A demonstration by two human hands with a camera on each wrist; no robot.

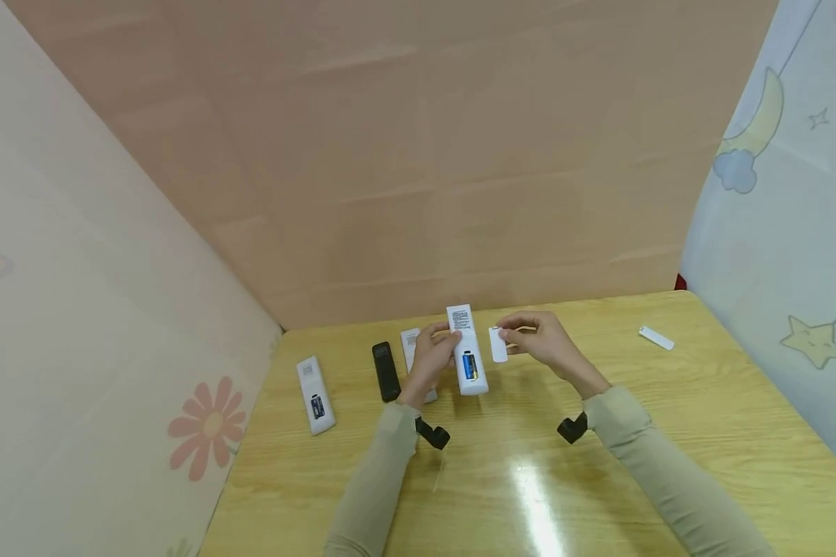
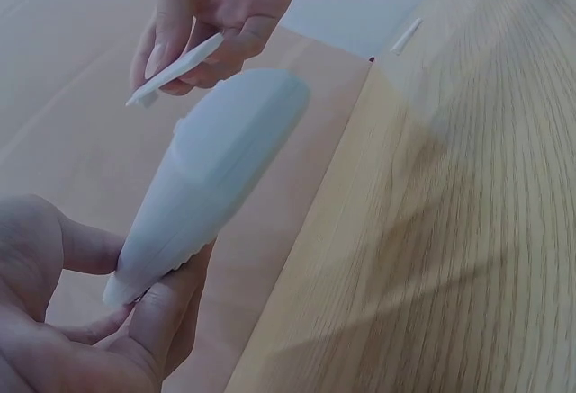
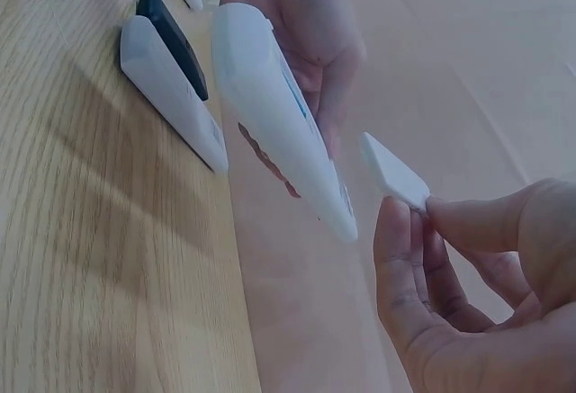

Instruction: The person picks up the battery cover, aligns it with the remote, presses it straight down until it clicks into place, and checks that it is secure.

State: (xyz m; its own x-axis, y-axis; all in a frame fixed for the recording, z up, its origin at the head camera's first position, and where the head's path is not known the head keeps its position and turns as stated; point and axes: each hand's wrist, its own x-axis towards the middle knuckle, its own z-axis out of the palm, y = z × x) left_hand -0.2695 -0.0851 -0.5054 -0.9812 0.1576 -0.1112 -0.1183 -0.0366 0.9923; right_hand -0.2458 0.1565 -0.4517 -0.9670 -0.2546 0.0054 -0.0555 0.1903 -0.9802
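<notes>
My left hand (image 1: 433,357) grips a white remote control (image 1: 463,340) above the table, its back turned up. In its uncovered battery compartment lie blue-and-gold batteries (image 1: 470,366). Just to the right, my right hand (image 1: 539,340) pinches a white battery cover (image 1: 498,345) between thumb and fingers, apart from the remote. In the right wrist view the cover (image 3: 394,173) is tilted, held by one end. The left wrist view shows the remote (image 2: 211,168) from its side, with the thumb and fingers around its narrow end.
On the wooden table (image 1: 501,495), a white remote with dark batteries showing (image 1: 316,396) lies at the left. A black remote (image 1: 386,371) and another white remote (image 1: 409,344), partly hidden by my left hand, lie nearer. A second white cover (image 1: 656,338) rests far right.
</notes>
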